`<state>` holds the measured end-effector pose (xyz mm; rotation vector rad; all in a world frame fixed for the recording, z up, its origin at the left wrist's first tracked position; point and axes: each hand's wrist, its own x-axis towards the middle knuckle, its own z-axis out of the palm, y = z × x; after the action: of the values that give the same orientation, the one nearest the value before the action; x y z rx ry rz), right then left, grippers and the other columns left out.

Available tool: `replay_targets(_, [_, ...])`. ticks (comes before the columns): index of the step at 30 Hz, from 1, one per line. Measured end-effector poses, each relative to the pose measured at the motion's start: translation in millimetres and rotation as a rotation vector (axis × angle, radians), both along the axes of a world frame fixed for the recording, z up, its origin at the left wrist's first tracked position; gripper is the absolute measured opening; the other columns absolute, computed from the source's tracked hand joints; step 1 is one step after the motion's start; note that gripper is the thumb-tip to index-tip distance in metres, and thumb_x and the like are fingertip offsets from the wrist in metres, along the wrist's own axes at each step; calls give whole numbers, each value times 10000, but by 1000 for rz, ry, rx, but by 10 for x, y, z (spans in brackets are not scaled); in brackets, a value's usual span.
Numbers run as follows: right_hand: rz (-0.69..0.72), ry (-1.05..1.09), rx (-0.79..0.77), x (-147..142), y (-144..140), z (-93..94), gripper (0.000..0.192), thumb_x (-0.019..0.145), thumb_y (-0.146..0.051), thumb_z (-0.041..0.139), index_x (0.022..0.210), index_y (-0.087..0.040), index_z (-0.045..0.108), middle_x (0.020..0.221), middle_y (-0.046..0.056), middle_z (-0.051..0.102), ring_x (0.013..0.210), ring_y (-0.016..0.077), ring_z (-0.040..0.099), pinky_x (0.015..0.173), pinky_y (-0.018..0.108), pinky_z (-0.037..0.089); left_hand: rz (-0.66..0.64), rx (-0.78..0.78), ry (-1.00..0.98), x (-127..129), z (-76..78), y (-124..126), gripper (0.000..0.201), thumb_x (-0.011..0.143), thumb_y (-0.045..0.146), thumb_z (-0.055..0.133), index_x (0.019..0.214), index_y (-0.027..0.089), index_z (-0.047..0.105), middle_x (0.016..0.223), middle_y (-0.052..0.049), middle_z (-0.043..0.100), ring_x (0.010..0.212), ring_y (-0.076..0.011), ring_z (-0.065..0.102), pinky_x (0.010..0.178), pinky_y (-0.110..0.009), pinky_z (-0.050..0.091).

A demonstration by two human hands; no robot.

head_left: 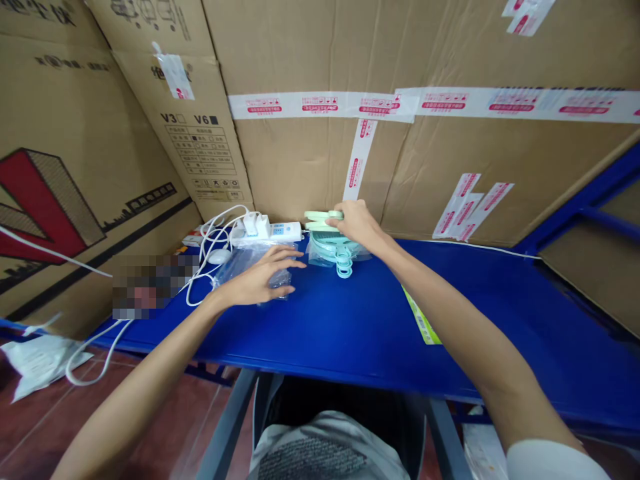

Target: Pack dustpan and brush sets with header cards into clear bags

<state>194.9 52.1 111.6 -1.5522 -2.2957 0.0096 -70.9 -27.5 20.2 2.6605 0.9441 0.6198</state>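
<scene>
In the head view, our right hand (pixel 354 219) pinches a pale-green, flat, plastic-looking piece (pixel 315 216), right of the white rectangular power strip (pixel 286 231) — near a light-blue, cord-looped piece (pixel 333 245). Our left hand (pixel 263 277), fingers spread wide, is in front of the strip, by a clear plastic bag (pixel 240 261). A fingertip-only grip could let the green piece slip; a snagged white cable (pixel 202 257) could drag the strip.
</scene>
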Motion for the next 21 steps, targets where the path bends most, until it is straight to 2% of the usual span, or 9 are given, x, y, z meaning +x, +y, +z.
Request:
replay_targets(2, [10, 78, 57, 154, -65, 133, 179, 963, -305, 720, 887, -148, 757, 801, 99, 743, 824, 246, 661, 754, 325, 467, 37, 90, -93, 164, 36, -17, 327, 985, 228, 664, 1310, 267, 661, 1453, -84, 619, 1429, -298, 491, 1211, -582, 415])
replay_targets(5, [14, 178, 195, 555, -334, 355, 243, 958, -358, 722, 808, -168, 736, 722, 48, 718, 714, 202, 623, 691, 305, 433, 93, 190, -137, 478, 60, 10, 248, 996, 182, 622, 1236, 228, 666, 1311, -82, 686, 1260, -281, 600, 1116, -534, 509])
replay_targets(7, [-10, 191, 293, 914, -576, 403, 321, 948, -450, 730, 776, -180, 729, 673, 26, 697, 648, 182, 604, 653, 305, 417, 128, 237, -101, 714, 63, 54, 247, 1000, 199, 632, 1246, 207, 646, 1290, -86, 690, 1222, -285, 608, 1057, -505, 549])
replay_targets(8, [-39, 190, 349, 1107, -688, 371, 345, 941, -489, 730, 782, -184, 733, 667, 22, 694, 631, 182, 608, 642, 309, 419, 149, 255, -69, 830, 58, 82, 262, 1002, 222, 644, 1263, 201, 635, 1296, -89, 684, 1233, -293, 597, 1027, -492, 566])
replay_targets(11, [-126, 239, 509, 1677, -897, 35, 403, 924, -585, 719, 845, -191, 753, 731, 45, 741, 660, 226, 685, 663, 339, 495, 230, 313, 28, 1113, 6, 175, 304, 1012, 311, 665, 1285, 184, 620, 1286, -110, 667, 1261, -325, 563, 913, -460, 606])
replay_targets(13, [-129, 256, 534, 2014, -920, -319, 435, 932, -623, 690, 900, -195, 762, 880, 89, 798, 742, 264, 744, 733, 376, 569, 263, 341, 61, 1223, -65, 225, 276, 1018, 349, 663, 1230, 175, 634, 1242, -117, 663, 1234, -328, 569, 869, -443, 614])
replay_targets(15, [-139, 253, 541, 2297, -888, -679, 466, 934, -657, 660, 862, -204, 742, 959, 131, 812, 837, 302, 775, 813, 424, 608, 278, 364, 56, 1268, -148, 252, 226, 1031, 355, 644, 1170, 178, 644, 1214, -115, 653, 1205, -315, 584, 849, -419, 615])
replay_targets(18, [-162, 263, 527, 2583, -831, -1082, 490, 930, -688, 624, 812, -221, 716, 979, 160, 812, 924, 339, 785, 876, 476, 622, 292, 365, 23, 1261, -246, 250, 189, 1049, 339, 607, 1165, 195, 646, 1230, -110, 628, 1173, -288, 618, 826, -384, 617])
replay_targets(21, [-192, 300, 519, 2705, -827, -1268, 450, 905, -680, 640, 816, -246, 720, 1006, 166, 807, 959, 367, 778, 906, 502, 614, 333, 325, 7, 1248, -302, 232, 221, 1036, 362, 617, 1175, 197, 665, 1270, -124, 581, 1052, -267, 677, 801, -392, 628])
